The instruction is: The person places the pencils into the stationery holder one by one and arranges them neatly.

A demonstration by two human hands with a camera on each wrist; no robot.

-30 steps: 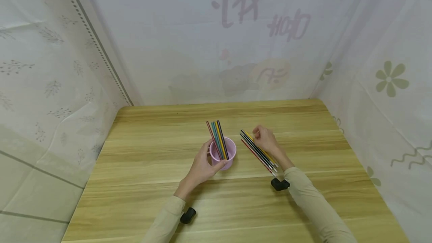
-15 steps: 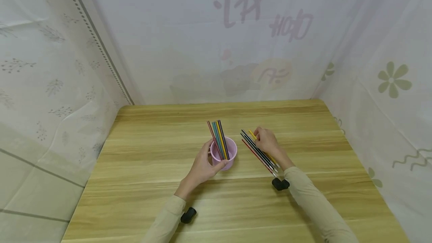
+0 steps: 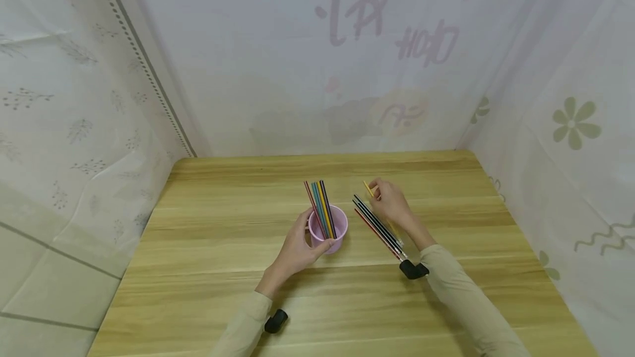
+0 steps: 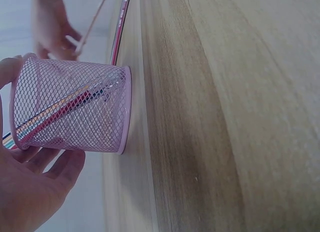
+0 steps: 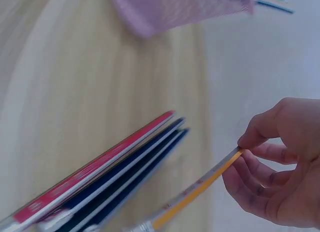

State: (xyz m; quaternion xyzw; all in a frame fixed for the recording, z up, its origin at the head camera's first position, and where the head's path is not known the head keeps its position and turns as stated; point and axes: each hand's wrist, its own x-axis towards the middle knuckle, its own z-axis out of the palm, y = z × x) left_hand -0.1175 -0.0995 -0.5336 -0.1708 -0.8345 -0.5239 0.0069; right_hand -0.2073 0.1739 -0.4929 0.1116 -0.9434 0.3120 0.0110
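Observation:
My left hand (image 3: 296,248) grips a pink mesh pencil holder (image 4: 75,107), with the thumb at its rim and the other fingers round its side. Several pencils (image 3: 319,203) in red, teal, yellow and dark blue lean together inside it. To the right, my right hand (image 3: 391,203) pinches a yellow pencil (image 5: 192,192) between thumb and fingertips near one end. Its metal-banded eraser end slants down toward the table in the right wrist view. Just left of that hand, a red pencil (image 5: 100,168) and dark pencils (image 5: 135,177) lie side by side.
The wooden table (image 3: 208,219) carries the holder and the loose pencils. Patterned white cloth (image 3: 278,70) hangs behind the table and at both sides. Black camera mounts (image 3: 276,321) sit at both wrists.
My right hand has drawn the yellow pencil away from the loose row, lifting it up and back. The left hand and the holder have stayed in place.

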